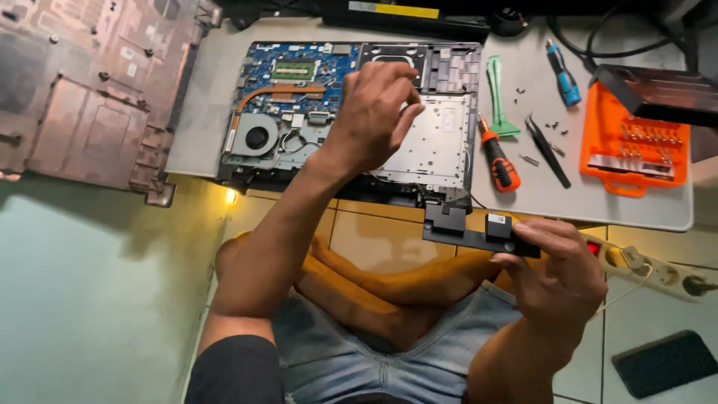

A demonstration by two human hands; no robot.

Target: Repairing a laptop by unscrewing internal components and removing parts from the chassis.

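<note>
Your black speaker bar (479, 233) faces a blue circuit board (299, 75), orange-handled screwdriver (499, 163), green pry tool (496, 93), orange bit case (632, 142).

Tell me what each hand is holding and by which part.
Right hand grips the black speaker bar by its right end. Left hand rests on the opened laptop, holding nothing visible.

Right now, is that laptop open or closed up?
Open. The laptop has no bottom cover: its blue board, fan and copper pipe show. The left hand rests on it.
</note>
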